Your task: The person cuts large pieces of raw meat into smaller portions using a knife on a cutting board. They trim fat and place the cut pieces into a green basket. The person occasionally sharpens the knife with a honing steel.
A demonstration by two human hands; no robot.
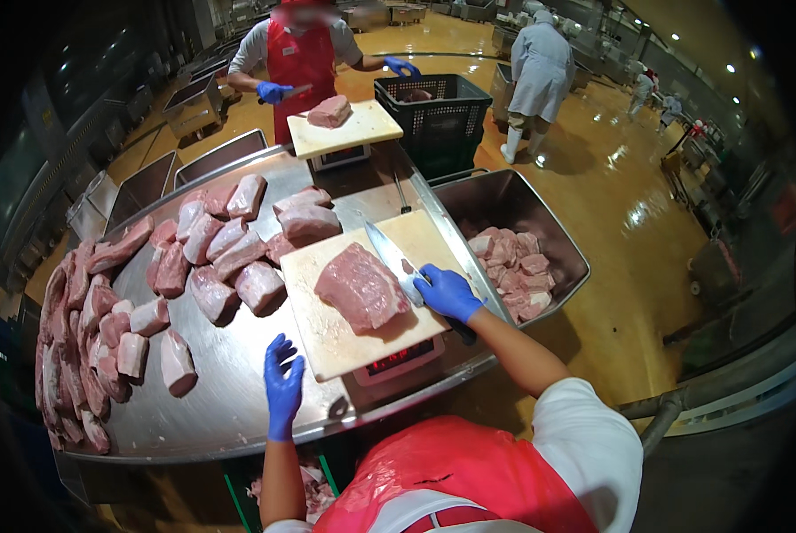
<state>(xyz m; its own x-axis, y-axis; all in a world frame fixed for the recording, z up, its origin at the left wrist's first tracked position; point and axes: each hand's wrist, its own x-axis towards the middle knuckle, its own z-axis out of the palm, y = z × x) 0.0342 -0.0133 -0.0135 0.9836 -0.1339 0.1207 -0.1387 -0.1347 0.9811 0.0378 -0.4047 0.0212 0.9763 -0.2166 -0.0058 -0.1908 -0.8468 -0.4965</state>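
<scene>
A large piece of raw meat lies on a cream cutting board, which rests on a scale with a lit red display. My right hand, in a blue glove, grips a knife at the board's right side. The broad blade points away from me, flat beside the meat. My left hand, also gloved in blue, hovers over the steel table just left of the board. It holds nothing, and its fingers are apart and slightly curled.
Many meat pieces cover the table's left and far parts. A steel bin with cut meat stands to the right. Across the table, a co-worker holds a knife near another board. A dark green crate stands beside them.
</scene>
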